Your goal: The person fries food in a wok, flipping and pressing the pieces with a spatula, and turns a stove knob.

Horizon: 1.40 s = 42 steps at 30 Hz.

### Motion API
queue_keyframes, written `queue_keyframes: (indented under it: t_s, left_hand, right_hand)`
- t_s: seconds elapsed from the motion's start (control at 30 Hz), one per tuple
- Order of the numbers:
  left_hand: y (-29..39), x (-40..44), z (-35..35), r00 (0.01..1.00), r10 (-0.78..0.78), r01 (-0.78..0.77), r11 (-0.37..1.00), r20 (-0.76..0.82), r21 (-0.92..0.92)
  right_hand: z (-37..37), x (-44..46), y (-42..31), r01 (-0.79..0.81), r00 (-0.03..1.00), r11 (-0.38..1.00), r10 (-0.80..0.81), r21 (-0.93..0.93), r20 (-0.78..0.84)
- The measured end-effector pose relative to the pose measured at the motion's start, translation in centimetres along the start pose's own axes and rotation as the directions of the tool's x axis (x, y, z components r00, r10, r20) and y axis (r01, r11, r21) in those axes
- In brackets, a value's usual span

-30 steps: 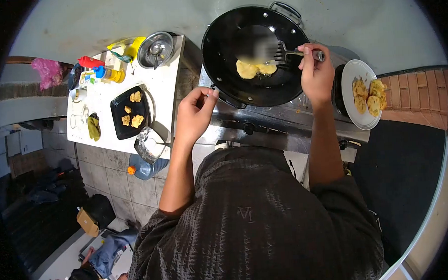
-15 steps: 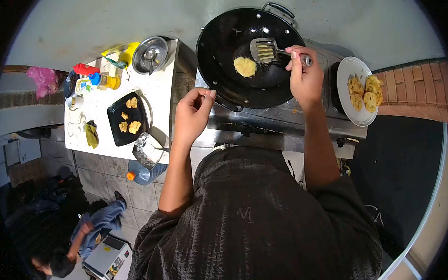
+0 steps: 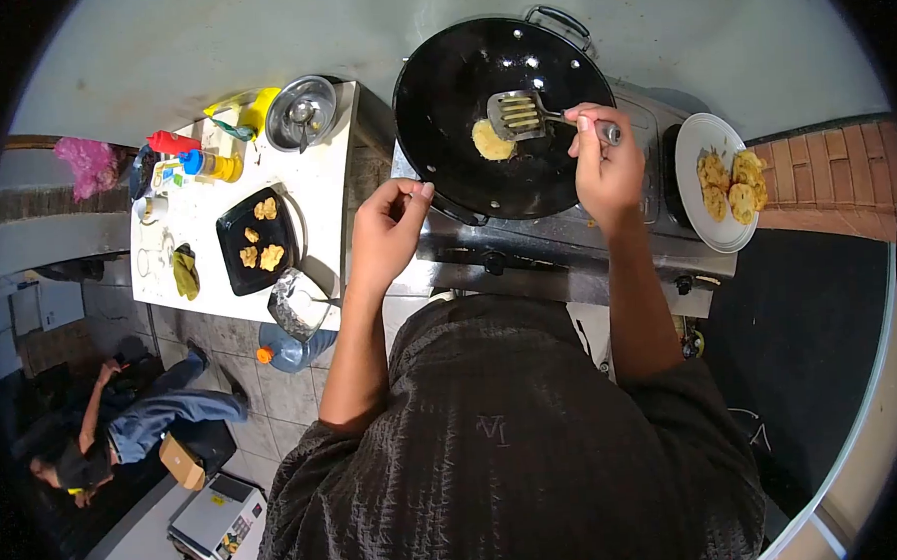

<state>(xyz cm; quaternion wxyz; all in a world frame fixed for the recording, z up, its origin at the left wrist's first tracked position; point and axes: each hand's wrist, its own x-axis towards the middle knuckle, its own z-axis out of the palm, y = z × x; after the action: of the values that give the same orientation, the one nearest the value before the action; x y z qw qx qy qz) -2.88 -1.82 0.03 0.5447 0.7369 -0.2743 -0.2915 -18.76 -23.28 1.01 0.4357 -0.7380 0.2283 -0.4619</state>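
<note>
In the head view, my right hand point(image 3: 609, 168) is closed around the handle of a metal slotted spatula point(image 3: 514, 114). The spatula's blade is inside a black wok point(image 3: 440, 90) and covers part of a pale yellow fritter point(image 3: 493, 143) lying in it. My left hand point(image 3: 391, 227) is at the wok's near left rim, thumb and fingers pinched together; whether anything is between them is hidden. The wok stands on a metal stove point(image 3: 567, 250).
A white plate point(image 3: 699, 209) with several fritters lies to the right. On the white table point(image 3: 315, 211) at left are a black tray point(image 3: 234, 219) with food pieces, a metal bowl point(image 3: 320, 90) with a ladle, and bottles. A water jug point(image 3: 291, 349) stands below; another person point(image 3: 144, 423) is behind.
The spatula has moved a little left and down with my right hand, and its blade now overlaps the fritter. My left hand stays put. The other person has shifted posture.
</note>
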Motion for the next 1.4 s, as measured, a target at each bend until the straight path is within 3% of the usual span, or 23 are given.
queue_keyframes:
  t_s: [0.13,0.33,0.43,0.67,0.73,0.9,1.07,1.1,1.2,1.4]
  left_hand:
    - [0.6,-0.1,0.1,1.000,-0.009,0.009,1.000,0.009,0.028]
    - [0.1,-0.1,-0.1,1.000,-0.011,0.011,1.000,0.000,0.017]
    - [-0.3,0.0,-0.1,0.998,0.047,-0.047,0.999,-0.048,-0.015]
    - [-0.3,-0.1,-0.4,1.000,-0.002,0.002,1.000,-0.005,0.020]
    - [-0.1,0.0,-0.4,1.000,0.004,-0.004,1.000,0.001,0.013]
    - [-0.2,0.1,-0.4,1.000,0.015,-0.015,1.000,0.002,0.011]
    - [0.4,-0.2,-0.3,1.000,0.006,-0.006,1.000,0.007,0.022]
    - [0.5,-0.3,-0.3,1.000,0.010,-0.010,1.000,0.001,0.029]
    - [-0.1,-0.1,-0.2,0.998,0.044,-0.043,0.999,-0.034,0.007]
    - [0.4,-0.7,-0.6,1.000,0.002,-0.001,1.000,-0.009,0.023]
  right_hand:
    - [1.1,0.1,0.8,0.061,0.998,0.997,-0.061,0.056,0.004]
    - [0.0,0.5,0.5,-0.058,0.998,0.996,0.056,-0.065,-0.036]
    - [0.4,0.7,1.2,0.056,0.998,0.998,-0.057,-0.013,-0.028]
    - [0.4,0.3,-0.1,0.003,0.999,1.000,-0.004,-0.012,-0.046]
    - [0.5,0.0,0.2,0.006,1.000,1.000,-0.006,0.006,0.028]
    - [1.1,0.1,0.3,0.010,1.000,1.000,-0.010,0.022,-0.028]
    - [0.5,0.1,0.7,0.062,0.998,0.996,-0.062,-0.061,0.001]
    - [0.1,0.2,-0.2,-0.060,0.998,0.997,0.060,-0.051,-0.004]
    - [0.5,0.2,0.4,0.041,0.999,0.999,-0.041,0.027,0.000]
    - [-0.8,1.1,0.2,-0.039,0.997,0.995,0.044,0.088,-0.058]
